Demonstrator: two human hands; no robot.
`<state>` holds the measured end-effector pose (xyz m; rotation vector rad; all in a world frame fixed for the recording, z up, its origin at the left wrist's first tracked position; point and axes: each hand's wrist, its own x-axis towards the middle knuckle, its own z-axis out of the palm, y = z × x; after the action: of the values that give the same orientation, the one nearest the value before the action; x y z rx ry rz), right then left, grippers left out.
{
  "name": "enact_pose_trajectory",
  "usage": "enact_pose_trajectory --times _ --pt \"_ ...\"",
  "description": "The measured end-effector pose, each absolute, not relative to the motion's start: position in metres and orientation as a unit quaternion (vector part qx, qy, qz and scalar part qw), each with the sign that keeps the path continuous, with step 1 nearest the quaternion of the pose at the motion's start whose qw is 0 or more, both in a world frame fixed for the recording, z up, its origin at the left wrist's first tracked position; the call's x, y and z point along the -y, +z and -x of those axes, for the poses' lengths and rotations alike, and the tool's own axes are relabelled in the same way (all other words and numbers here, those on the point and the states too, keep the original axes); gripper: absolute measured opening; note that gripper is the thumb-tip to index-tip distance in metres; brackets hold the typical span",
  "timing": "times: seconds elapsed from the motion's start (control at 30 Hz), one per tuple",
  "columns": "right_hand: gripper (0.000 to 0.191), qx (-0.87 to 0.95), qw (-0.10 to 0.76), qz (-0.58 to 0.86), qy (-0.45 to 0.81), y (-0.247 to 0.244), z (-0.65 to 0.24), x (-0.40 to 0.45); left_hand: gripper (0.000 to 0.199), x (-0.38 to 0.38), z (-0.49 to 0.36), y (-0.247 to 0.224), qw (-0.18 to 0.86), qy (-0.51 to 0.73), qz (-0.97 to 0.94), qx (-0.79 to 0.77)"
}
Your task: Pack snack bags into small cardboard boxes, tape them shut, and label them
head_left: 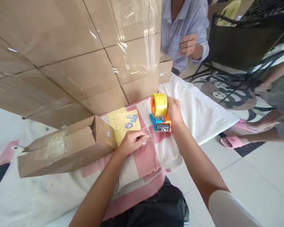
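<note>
My right hand (pixel 175 111) is closed around a tape dispenser (pixel 163 123), blue and orange, with a wide roll of yellow tape (pixel 160 104) on it. It holds the dispenser over the checked cloth. My left hand (pixel 133 142) is closed in a pinch in front of a yellow sheet (pixel 126 123) with small blue-edged stickers. A tiny whitish piece (pixel 144 142) shows at its fingertips, too small to name for sure. Left of that hand lies a long cardboard box (pixel 68 146), its top taped and a small label on its end.
A tall stack of taped cardboard boxes (pixel 80 78) stands at the back. A smaller box (pixel 165 71) sits at its right end. The white and pink cloth (pixel 144 157) covers the surface. Another person (pixel 183 37) is behind the stack; a black chair (pixel 241 47) and someone's legs are at right.
</note>
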<state>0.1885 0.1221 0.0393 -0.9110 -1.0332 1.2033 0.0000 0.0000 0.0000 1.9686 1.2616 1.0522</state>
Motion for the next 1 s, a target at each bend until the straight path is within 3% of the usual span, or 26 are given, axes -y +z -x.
enact_pose_trajectory --times 0.17,0.33,0.57,0.73,0.8,0.87,1.0 --pt "0.051 0.458 0.681 0.433 0.373 0.044 -0.208 -0.131 0.023 0.000 0.004 0.004 0.275 0.404 -0.727 -0.482" --pt "0.056 0.525 0.615 0.513 0.288 0.023 -0.211 -0.149 0.024 0.000 0.004 0.001 0.289 0.403 -0.721 -0.483" --pt "0.049 0.511 0.600 0.557 0.262 0.016 -0.207 -0.146 0.030 0.006 0.004 0.009 0.332 0.437 -0.682 -0.483" --pt "0.039 0.443 0.657 0.587 0.168 0.043 -0.208 -0.113 0.034 0.041 0.010 0.032 0.331 0.486 -0.644 -0.490" --pt "0.039 0.498 0.654 0.533 0.200 0.061 -0.201 -0.085 0.030 0.063 0.015 0.040 0.329 0.495 -0.637 -0.491" --pt "0.041 0.626 0.561 0.426 0.335 0.082 -0.190 -0.053 0.025 0.084 0.022 0.045 0.327 0.501 -0.631 -0.494" --pt "0.038 0.770 0.274 0.242 0.523 0.120 -0.155 0.003 0.022 0.116 0.036 0.057 0.308 0.523 -0.611 -0.508"
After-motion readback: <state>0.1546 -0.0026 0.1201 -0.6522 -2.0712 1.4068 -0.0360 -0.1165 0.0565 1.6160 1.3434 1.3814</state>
